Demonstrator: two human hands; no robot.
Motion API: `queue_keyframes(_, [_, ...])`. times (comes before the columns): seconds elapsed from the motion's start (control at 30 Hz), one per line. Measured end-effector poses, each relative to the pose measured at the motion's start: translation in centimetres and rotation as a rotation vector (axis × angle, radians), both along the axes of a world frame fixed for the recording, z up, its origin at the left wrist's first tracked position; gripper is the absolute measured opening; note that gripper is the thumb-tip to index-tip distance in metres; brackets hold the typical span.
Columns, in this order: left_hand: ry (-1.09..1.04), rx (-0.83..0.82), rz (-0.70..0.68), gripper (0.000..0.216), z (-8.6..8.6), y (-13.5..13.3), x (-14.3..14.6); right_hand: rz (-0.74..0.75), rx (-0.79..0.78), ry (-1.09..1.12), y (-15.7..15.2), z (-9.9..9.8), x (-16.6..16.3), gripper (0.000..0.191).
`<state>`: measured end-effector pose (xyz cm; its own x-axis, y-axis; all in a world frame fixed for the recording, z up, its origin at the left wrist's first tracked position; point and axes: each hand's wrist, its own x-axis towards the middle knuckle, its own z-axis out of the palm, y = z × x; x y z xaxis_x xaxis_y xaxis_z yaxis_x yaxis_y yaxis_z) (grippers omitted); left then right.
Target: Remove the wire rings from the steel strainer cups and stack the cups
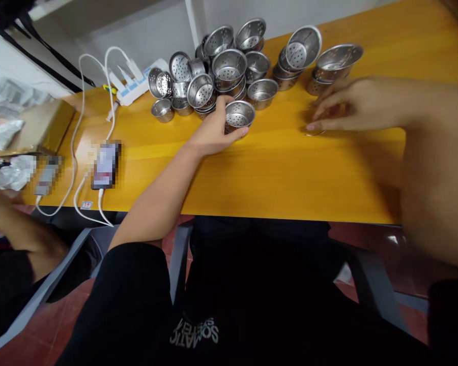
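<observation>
My left hand (216, 133) is wrapped round a small perforated steel strainer cup (239, 115) that stands on the yellow table (275, 173), just in front of the pile. My right hand (347, 105) lies farther right with fingers stretched out flat, its fingertips resting on a thin metal ring (315, 132) on the tabletop. A pile of several similar steel strainer cups (229, 68) sits behind both hands, some stacked, some tipped on their sides.
A white power strip (137, 84) with cables lies at the back left. Two phones (106, 165) lie near the table's left front edge, beside a cardboard box (41, 124) and crumpled wrappers. Another person's arm (19, 229) shows at the lower left.
</observation>
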<state>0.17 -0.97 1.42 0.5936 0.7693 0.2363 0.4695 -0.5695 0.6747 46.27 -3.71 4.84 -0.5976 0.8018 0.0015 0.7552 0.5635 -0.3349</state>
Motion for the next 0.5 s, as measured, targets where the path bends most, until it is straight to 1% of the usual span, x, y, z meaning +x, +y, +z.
queue_keyframes(0.03, [-0.017,-0.002,-0.003,0.099,-0.3,0.1,0.1,0.023,-0.047,-0.019,0.2,0.2,0.4,0.071])
queue_keyframes(0.1, [-0.035,-0.005,-0.01,0.101,-1.0,0.5,0.5,0.02,-0.044,-0.036,0.3,0.5,0.7,0.07])
queue_keyframes(0.13, [-0.039,-0.006,-0.014,0.103,-1.4,0.7,0.7,0.003,-0.007,-0.049,0.1,0.6,0.5,0.07])
queue_keyframes(0.2, [-0.04,-0.004,-0.021,0.106,-2.1,1.2,1.2,-0.081,0.135,-0.048,-0.5,0.5,-0.6,0.07])
queue_keyframes(0.27, [-0.034,0.003,-0.028,0.108,-2.7,1.7,1.7,-0.181,0.286,0.021,-1.3,0.3,-2.8,0.071])
queue_keyframes(0.3, [-0.031,0.01,-0.031,0.109,-2.9,1.9,1.8,-0.185,0.309,0.078,-1.6,0.1,-4.2,0.071])
queue_keyframes(0.4, [-0.025,0.032,-0.036,0.11,-3.2,2.3,2.2,-0.075,0.27,0.191,-2.0,-0.6,-8.0,0.074])
queue_keyframes(0.5, [-0.042,0.031,-0.034,0.11,-3.1,2.3,2.5,-0.055,0.214,0.166,-1.4,-1.3,-10.3,0.085])
